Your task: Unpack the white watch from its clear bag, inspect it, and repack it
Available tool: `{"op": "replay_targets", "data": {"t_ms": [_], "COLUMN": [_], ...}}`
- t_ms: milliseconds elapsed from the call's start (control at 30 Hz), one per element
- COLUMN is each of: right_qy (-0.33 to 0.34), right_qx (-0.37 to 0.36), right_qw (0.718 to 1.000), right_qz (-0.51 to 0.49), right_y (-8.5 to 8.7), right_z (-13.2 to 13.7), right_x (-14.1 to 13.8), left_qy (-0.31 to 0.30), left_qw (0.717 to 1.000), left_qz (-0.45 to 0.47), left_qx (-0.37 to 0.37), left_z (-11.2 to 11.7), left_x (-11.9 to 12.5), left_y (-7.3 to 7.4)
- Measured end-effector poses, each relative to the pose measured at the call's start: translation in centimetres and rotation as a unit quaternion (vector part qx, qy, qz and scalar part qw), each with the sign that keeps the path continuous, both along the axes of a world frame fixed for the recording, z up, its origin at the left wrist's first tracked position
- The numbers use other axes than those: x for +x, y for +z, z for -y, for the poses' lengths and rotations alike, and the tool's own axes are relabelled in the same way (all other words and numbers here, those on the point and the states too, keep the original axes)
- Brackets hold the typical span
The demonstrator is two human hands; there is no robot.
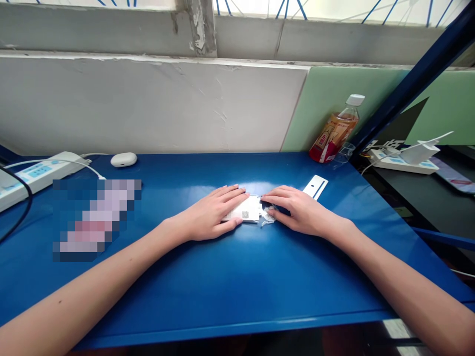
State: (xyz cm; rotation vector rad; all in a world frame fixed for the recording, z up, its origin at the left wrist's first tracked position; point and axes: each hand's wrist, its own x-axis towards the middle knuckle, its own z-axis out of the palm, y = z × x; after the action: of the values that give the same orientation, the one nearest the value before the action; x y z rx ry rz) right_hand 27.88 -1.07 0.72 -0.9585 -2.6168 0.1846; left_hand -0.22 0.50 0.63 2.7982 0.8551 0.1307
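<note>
The left hand [210, 215] is lying flat, fingers straight, pressing a small white flat card [245, 209] near the middle of the blue metal surface [237, 282]. The right hand [297, 210] is touching the card's right end beside a crumpled clear wrapper [267, 218]; whether its fingers are pinching cannot be told. Lifting either would call for a fine fingertip pinch.
</note>
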Motion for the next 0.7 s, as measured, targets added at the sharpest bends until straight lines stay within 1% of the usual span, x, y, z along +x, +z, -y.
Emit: {"op": "replay_targets", "data": {"t_ms": [100,300,467,567,700], "right_qy": [-0.007,-0.022,-0.038,-0.03,0.001], "right_qx": [0.012,0.072,0.052,0.057,0.076], "right_qw": [1.0,0.997,0.997,0.995,0.992], "right_qz": [-0.008,-0.012,-0.051,-0.076,-0.096], "right_y": [-0.4,-1.0,-1.5,-1.6,-1.3], "right_z": [0.1,0.3,0.4,0.5,0.5], "right_x": [-0.2,-0.5,-0.8,-1.2,-1.3], "left_qy": [-0.001,0.004,0.002,0.003,0.007], "left_qw": [1.0,1.0,1.0,1.0,1.0], "left_qz": [0.002,0.019,0.015,0.022,0.025], "left_qx": [0.005,0.014,0.017,0.015,0.017], "left_z": [-0.3,0.0,0.0,0.0,0.0], "left_x": [-0.3,-0.2,-0.1,-0.2,-0.2], "left_y": [-0.1,-0.4,-0.4,-0.4,-0.4]}}
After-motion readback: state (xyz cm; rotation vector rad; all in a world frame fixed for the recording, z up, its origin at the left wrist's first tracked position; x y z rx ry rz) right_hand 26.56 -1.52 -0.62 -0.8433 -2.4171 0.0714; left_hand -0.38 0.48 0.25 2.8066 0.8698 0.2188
